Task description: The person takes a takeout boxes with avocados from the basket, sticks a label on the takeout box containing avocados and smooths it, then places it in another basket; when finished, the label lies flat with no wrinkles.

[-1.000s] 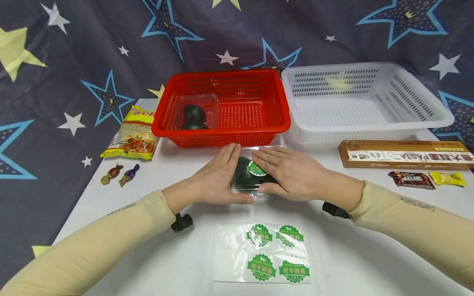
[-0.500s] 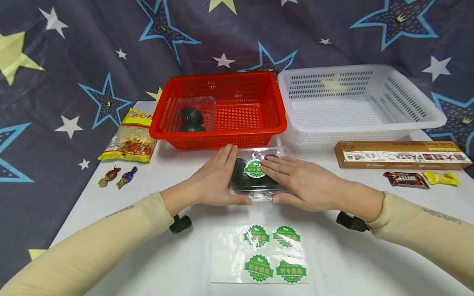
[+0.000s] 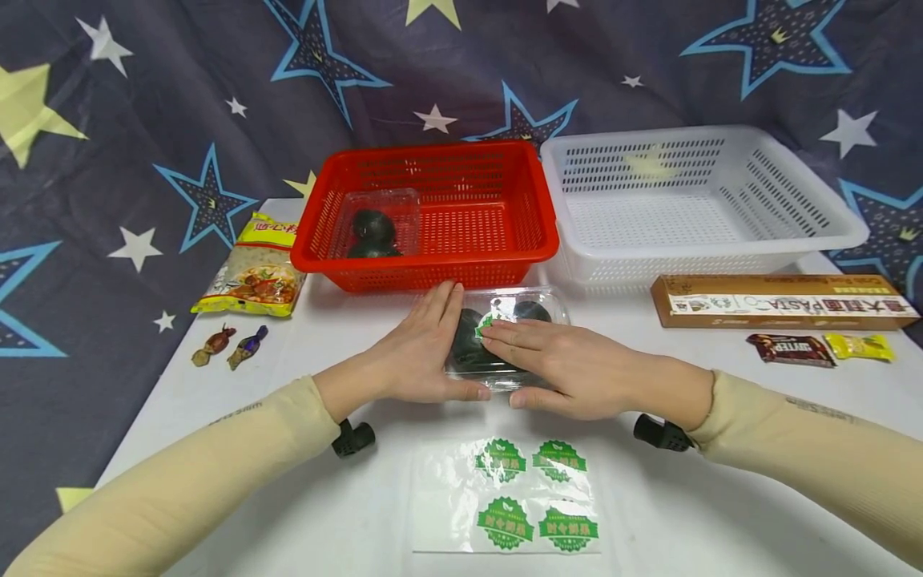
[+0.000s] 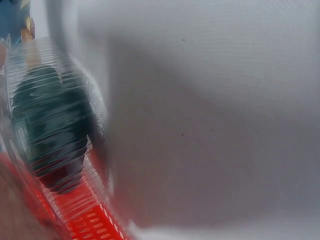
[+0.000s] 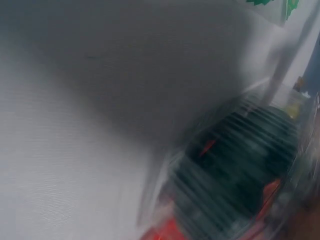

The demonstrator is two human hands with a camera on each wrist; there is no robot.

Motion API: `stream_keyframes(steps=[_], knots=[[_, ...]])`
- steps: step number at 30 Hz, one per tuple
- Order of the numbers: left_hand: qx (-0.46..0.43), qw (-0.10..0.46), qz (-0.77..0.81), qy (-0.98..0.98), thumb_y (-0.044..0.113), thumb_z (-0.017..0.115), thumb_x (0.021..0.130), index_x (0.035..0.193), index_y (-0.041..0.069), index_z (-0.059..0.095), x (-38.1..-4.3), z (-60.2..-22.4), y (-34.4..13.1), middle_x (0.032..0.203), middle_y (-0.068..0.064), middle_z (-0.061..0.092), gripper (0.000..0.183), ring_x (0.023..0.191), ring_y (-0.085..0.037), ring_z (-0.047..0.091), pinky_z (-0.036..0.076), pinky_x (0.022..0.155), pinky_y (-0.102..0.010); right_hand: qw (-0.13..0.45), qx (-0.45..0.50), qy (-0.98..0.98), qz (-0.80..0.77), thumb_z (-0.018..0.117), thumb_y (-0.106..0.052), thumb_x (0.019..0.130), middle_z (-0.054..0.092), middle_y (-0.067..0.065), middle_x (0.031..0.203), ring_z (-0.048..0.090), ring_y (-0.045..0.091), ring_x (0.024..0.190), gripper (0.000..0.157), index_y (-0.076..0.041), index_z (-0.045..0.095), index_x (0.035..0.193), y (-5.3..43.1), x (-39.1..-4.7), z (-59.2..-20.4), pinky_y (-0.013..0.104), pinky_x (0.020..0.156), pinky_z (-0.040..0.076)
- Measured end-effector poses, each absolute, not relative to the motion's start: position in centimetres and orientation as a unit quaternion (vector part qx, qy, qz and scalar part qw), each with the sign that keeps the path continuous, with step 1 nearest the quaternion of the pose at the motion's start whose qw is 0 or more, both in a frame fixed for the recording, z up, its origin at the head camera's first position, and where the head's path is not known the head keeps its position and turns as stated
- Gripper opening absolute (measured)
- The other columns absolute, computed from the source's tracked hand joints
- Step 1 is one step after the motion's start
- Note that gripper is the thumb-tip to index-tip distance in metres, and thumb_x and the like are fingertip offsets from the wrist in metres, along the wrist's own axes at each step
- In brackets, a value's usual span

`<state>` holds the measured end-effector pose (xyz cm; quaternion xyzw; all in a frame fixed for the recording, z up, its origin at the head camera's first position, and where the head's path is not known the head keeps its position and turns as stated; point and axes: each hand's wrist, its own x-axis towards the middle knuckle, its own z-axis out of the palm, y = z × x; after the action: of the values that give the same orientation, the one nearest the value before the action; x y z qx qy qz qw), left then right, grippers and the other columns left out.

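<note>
A clear plastic clamshell box with dark green rounded fruits inside sits on the white table, just in front of the red basket. My left hand rests along its left side, fingers straight and thumb at the near edge. With extended fingers, my right hand presses on the lid over a round green-and-white sticker, covering most of it. Both wrist views show the ribbed box wall up close, with dark fruit behind it.
A red basket holding another clear box of fruit and a white basket stand behind. A sheet of green stickers lies in front. At left are a yellow food bag and wrapped candies; at right, a pasta box and snacks.
My right hand slid right, uncovering more of the sticker, then came back left over it. The left hand stays on the box. The head view has shifted slightly.
</note>
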<state>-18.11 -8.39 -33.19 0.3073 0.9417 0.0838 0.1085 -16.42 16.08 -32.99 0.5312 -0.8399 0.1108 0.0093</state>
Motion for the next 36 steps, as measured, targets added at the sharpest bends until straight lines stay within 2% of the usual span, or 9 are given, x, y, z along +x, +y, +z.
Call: stream_keyframes(steps=[8, 12, 17, 22, 27, 36], knots=[[0.317, 0.112, 0.076, 0.939, 0.084, 0.046, 0.072, 0.15, -0.003, -0.004, -18.1, -33.1, -8.5, 0.157, -0.021, -0.007, 0.127, 0.145, -0.032, -0.006, 0.005, 0.116, -0.042, -0.02, 0.492, -0.867, 0.078, 0.031, -0.054, 0.1, 0.025, 0.008, 0.155, 0.021, 0.022, 0.143, 0.07, -0.004, 0.031, 0.148, 13.5, -16.4, -33.0, 0.04, 0.114, 0.021], [0.321, 0.11, 0.066, 0.938, 0.084, 0.045, 0.072, 0.15, -0.003, -0.004, -18.2, -33.1, -8.6, 0.157, -0.021, -0.006, 0.127, 0.145, -0.03, -0.006, 0.005, 0.116, -0.043, -0.022, 0.479, -0.875, 0.067, 0.027, -0.055, 0.1, 0.02, 0.008, 0.157, 0.016, 0.023, 0.144, 0.071, -0.003, 0.026, 0.149, 12.8, -16.3, -33.2, 0.041, 0.115, 0.019], [0.312, 0.109, 0.061, 0.942, 0.088, 0.042, 0.069, 0.151, -0.002, -0.003, -18.1, -33.0, -8.5, 0.158, -0.019, -0.004, 0.13, 0.145, -0.031, -0.002, 0.008, 0.116, -0.043, -0.024, 0.484, -0.872, 0.072, 0.031, -0.053, 0.1, 0.022, 0.01, 0.156, 0.017, 0.023, 0.144, 0.07, -0.002, 0.029, 0.148, 13.6, -16.1, -33.1, 0.042, 0.115, 0.019], [0.307, 0.105, 0.058, 0.944, 0.085, 0.048, 0.07, 0.151, -0.002, 0.001, -18.1, -32.9, -8.4, 0.158, -0.019, -0.002, 0.129, 0.145, -0.032, 0.003, 0.01, 0.116, -0.044, -0.015, 0.494, -0.865, 0.091, 0.037, -0.052, 0.099, 0.027, 0.01, 0.154, 0.024, 0.022, 0.142, 0.068, -0.003, 0.033, 0.147, 14.9, -15.8, -33.0, 0.042, 0.114, 0.021], [0.301, 0.108, 0.06, 0.945, 0.082, 0.052, 0.07, 0.151, -0.002, 0.0, -18.1, -32.8, -8.4, 0.158, -0.019, -0.002, 0.128, 0.145, -0.032, 0.003, 0.009, 0.116, -0.044, 0.003, 0.504, -0.859, 0.094, 0.041, -0.049, 0.099, 0.032, 0.01, 0.152, 0.029, 0.023, 0.141, 0.066, -0.003, 0.036, 0.146, 16.1, -15.5, -33.0, 0.042, 0.113, 0.024], [0.302, 0.109, 0.059, 0.945, 0.084, 0.05, 0.069, 0.151, -0.002, -0.001, -18.1, -33.0, -8.4, 0.158, -0.018, -0.002, 0.129, 0.145, -0.031, 0.003, 0.008, 0.116, -0.043, 0.028, 0.513, -0.852, 0.101, 0.053, -0.04, 0.096, 0.037, 0.011, 0.15, 0.032, 0.026, 0.139, 0.063, -0.001, 0.041, 0.143, 18.0, -14.9, -33.0, 0.043, 0.11, 0.029]])
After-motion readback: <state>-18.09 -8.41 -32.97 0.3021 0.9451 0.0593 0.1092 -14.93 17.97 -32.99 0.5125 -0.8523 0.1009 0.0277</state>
